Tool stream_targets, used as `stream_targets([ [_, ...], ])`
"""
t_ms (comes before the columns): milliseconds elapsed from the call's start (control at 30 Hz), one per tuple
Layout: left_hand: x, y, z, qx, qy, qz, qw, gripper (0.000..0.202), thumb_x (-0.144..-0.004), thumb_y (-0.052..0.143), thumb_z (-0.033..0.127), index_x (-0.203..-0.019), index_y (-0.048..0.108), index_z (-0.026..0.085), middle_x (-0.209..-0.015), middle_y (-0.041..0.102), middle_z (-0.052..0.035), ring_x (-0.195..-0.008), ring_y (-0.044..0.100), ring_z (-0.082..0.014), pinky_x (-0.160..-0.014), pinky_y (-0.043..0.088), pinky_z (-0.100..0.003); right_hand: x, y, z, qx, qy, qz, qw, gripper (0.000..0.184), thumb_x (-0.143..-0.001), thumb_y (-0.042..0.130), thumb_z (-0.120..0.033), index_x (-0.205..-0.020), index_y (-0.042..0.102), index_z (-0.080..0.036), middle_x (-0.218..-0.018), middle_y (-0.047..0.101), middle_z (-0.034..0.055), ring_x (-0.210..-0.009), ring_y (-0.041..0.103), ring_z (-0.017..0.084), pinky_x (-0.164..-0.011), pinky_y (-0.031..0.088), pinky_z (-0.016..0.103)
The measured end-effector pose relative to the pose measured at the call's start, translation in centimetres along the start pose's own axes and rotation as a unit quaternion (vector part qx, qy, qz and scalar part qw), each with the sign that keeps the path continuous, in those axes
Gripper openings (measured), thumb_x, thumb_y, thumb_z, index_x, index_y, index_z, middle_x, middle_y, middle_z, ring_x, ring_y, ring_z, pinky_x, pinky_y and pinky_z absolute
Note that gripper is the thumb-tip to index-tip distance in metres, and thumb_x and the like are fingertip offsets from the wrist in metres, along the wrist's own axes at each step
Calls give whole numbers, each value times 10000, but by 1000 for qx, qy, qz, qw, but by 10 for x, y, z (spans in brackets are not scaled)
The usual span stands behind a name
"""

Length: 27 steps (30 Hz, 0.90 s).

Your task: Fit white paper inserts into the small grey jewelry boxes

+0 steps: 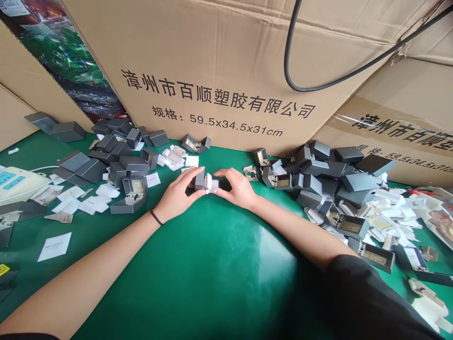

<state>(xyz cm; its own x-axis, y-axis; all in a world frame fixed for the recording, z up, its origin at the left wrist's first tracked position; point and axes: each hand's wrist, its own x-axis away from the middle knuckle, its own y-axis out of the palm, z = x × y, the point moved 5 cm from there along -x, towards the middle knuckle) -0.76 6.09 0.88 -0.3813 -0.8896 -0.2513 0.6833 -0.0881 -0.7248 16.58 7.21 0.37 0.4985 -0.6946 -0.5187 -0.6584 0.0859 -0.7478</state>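
Both my hands meet at the middle of the green table (212, 274) around one small grey box (201, 180) with a white insert (209, 182) showing at its right side. My left hand (179, 193), with a black band on its wrist, grips the box from the left with curled fingers. My right hand (236, 187) pinches the white insert side from the right. The box rests on or just above the table top.
A heap of grey boxes (120, 156) and white cards lies to the left, another heap (332, 179) with white inserts to the right. Large cardboard cartons (226, 71) wall off the back. A white power strip (17, 182) sits far left; a black cable (293, 80) hangs overhead.
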Motion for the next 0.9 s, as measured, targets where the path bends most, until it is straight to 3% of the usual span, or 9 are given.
stream_targets([
  [300, 1, 3, 1, -13, 21, -3, 1000, 533, -846, 534, 434, -1325, 424, 230, -1331, 488, -83, -1121, 541, -243, -914, 490, -379, -3, 8, -4, -32, -23, -53, 998, 436, -832, 564, -505, -1117, 537, -176, -1082, 640, 92, -981, 566, 215, -826, 461, 363],
  [500, 0, 3, 3, -9, 27, -5, 1000, 535, -850, 512, 470, -1323, 432, 234, -1317, 499, -87, -1104, 550, -242, -914, 490, -386, -5, 8, -2, -94, -36, -55, 993, 388, -844, 570, -456, -1120, 561, -183, -1065, 657, 78, -968, 570, 194, -862, 468, 350],
  [900, -1, 4, 4, -28, 34, -21, 999, 547, -871, 478, 458, -1365, 393, 240, -1339, 486, -87, -1190, 491, -256, -957, 462, -400, -4, 10, -7, -13, -71, -50, 996, 222, -868, 470, -262, -1048, 576, -185, -1021, 570, 95, -958, 485, 211, -885, 426, 394],
])
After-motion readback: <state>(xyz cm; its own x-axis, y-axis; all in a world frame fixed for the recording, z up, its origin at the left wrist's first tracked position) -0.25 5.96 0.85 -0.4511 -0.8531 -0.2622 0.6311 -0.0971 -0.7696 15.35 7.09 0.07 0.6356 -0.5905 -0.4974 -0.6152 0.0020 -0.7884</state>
